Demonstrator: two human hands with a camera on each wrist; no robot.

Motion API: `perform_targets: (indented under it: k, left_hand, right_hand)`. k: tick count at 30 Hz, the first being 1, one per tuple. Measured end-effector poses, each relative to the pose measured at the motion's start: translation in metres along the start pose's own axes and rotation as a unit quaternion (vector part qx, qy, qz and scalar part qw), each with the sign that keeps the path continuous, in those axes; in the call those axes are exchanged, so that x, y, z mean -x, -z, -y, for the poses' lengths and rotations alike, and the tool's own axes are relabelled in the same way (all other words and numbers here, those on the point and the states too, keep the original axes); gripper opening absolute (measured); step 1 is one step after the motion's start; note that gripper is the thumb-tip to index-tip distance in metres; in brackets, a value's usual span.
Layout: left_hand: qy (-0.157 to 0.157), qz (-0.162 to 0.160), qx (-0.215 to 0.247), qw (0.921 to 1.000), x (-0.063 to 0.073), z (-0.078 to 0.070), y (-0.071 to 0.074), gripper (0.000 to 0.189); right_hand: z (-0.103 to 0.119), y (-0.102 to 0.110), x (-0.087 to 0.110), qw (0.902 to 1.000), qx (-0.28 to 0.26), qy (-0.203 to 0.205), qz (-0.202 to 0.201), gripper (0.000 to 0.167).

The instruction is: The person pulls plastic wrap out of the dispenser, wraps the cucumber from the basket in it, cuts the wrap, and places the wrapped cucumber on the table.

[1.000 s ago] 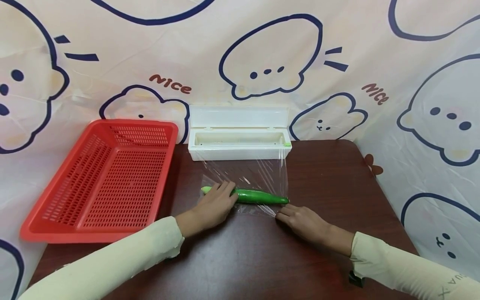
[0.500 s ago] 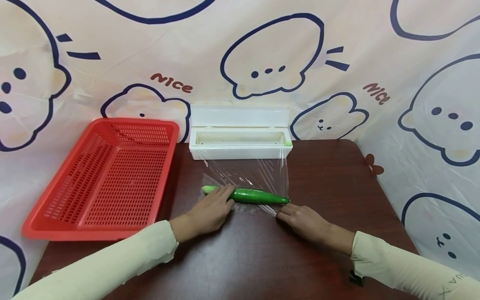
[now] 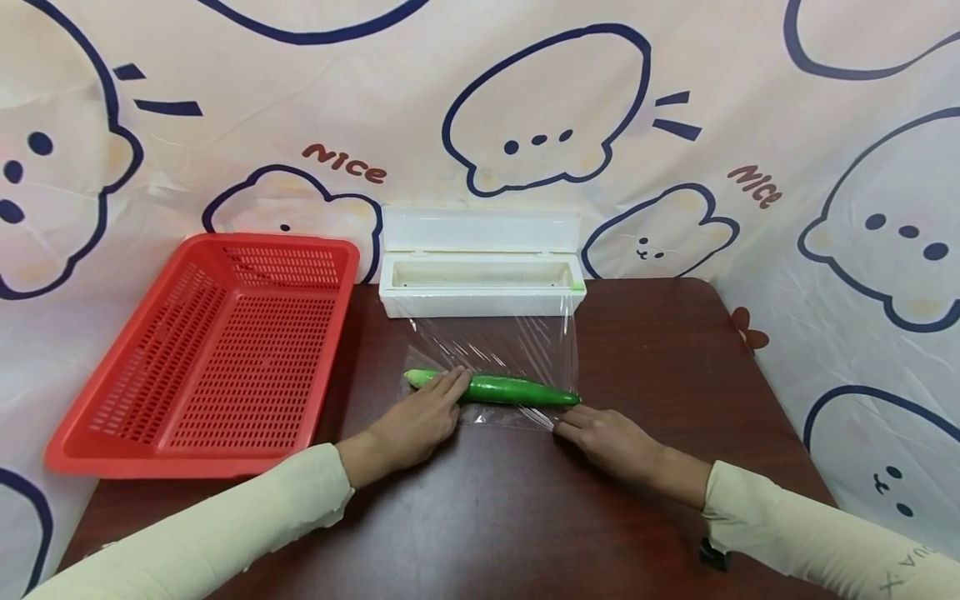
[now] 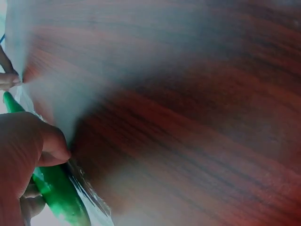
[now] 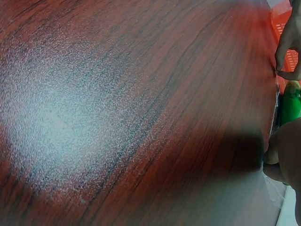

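A long green cucumber (image 3: pixel 517 390) lies crosswise on a sheet of clear plastic wrap (image 3: pixel 498 342) on the table. My left hand (image 3: pixel 420 421) grips the cucumber toward its pale left end, fingers over the top. In the left wrist view, the thumb of the left hand (image 4: pixel 28 146) is on the near side, right by the wrap's edge. Just below the cucumber's right tip, my right hand (image 3: pixel 603 437) pinches the near right corner of the wrap. The right wrist view shows thumb and finger of the right hand (image 5: pixel 284 148) together at the film's edge.
Behind the cucumber stands a white wrap dispenser box (image 3: pixel 480 304) with its lid raised; the film runs out over its front edge. A red perforated plastic basket (image 3: pixel 330 367) sits at the left. A patterned cloth (image 3: pixel 540 92) hangs behind the dark wooden table (image 3: pixel 510 525).
My left hand has slid slightly left and nearer along the cucumber, uncovering more of its middle. The right hand stays at the wrap's corner.
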State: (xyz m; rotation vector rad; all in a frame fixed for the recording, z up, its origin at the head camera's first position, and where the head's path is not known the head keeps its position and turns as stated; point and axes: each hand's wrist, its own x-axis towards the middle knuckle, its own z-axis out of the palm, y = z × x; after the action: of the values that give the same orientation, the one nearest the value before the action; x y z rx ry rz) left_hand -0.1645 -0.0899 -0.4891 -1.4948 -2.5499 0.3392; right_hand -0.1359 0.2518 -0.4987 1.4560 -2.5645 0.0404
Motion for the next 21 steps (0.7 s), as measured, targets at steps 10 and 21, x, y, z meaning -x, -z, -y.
perform_targets:
  k: [10,21]
  left_hand:
    - [-0.001,-0.011,-0.005,0.9999,0.0002,-0.0018,-0.0004,0.041]
    - [-0.001,-0.022,-0.021,0.9995,0.0001,-0.0024,-0.0026,0.034]
  right_hand:
    - [-0.0007,0.001,0.0,1.0,-0.006,0.001,-0.004,0.033]
    - [-0.0019,0.0019,-0.0003,1.0,0.002,0.003,-0.005,0.034]
